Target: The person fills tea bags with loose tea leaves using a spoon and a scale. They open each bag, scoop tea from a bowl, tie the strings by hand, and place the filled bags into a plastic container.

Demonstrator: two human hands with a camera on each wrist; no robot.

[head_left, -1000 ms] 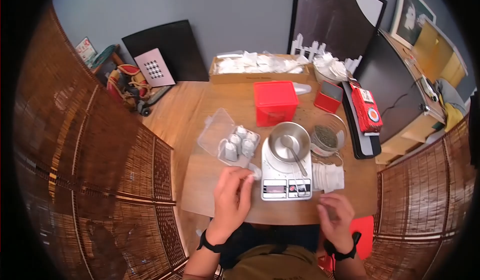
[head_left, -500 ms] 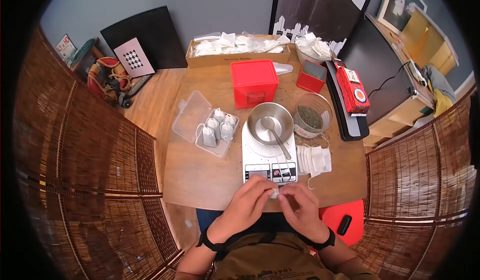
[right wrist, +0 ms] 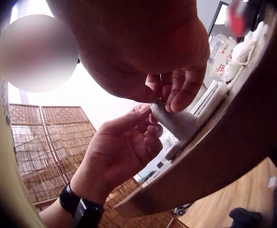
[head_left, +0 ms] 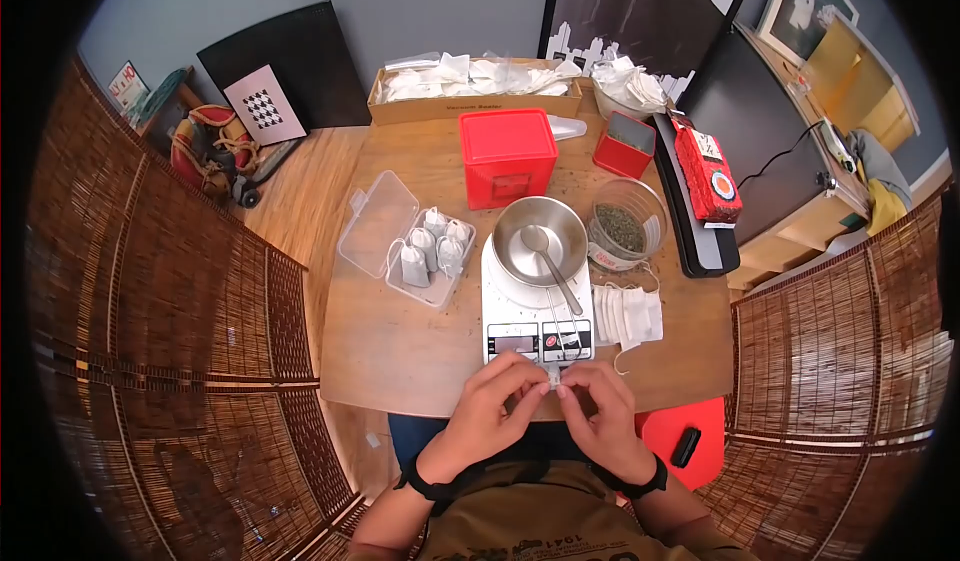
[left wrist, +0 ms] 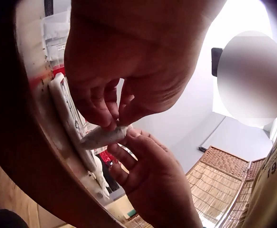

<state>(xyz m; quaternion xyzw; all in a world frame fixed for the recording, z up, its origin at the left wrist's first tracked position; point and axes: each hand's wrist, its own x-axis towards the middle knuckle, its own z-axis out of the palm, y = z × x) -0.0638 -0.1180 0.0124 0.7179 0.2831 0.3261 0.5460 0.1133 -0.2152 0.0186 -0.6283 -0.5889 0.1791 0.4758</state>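
A small filled tea bag point(left wrist: 103, 137) of pale fabric is held between both hands, close in front of the kitchen scale point(head_left: 500, 306). My left hand point(head_left: 492, 408) pinches its top end with thumb and fingertips. From the other side my right hand point(head_left: 602, 419) pinches the same end, fingertips nearly meeting the left ones. The greyish body of the bag shows below the fingers in both wrist views. On the scale stands a steel bowl point(head_left: 515, 251) with a spoon point(head_left: 555, 271) in it. Flat unfilled tea bags point(head_left: 635, 316) lie in a row right of the scale.
An open clear plastic box point(head_left: 430, 296) with several filled tea bags stands left of the scale. Dried leaves fill a clear tub point(head_left: 610, 256) at right. Behind are a red canister point(head_left: 508, 166), a red tin point(head_left: 622, 146) and a cardboard box point(head_left: 440, 111) of white pouches.
My left hand has brought the tea bag from beside the plastic box to the scale's front. My right hand has come in from the right and now pinches it too. The head view has shifted.
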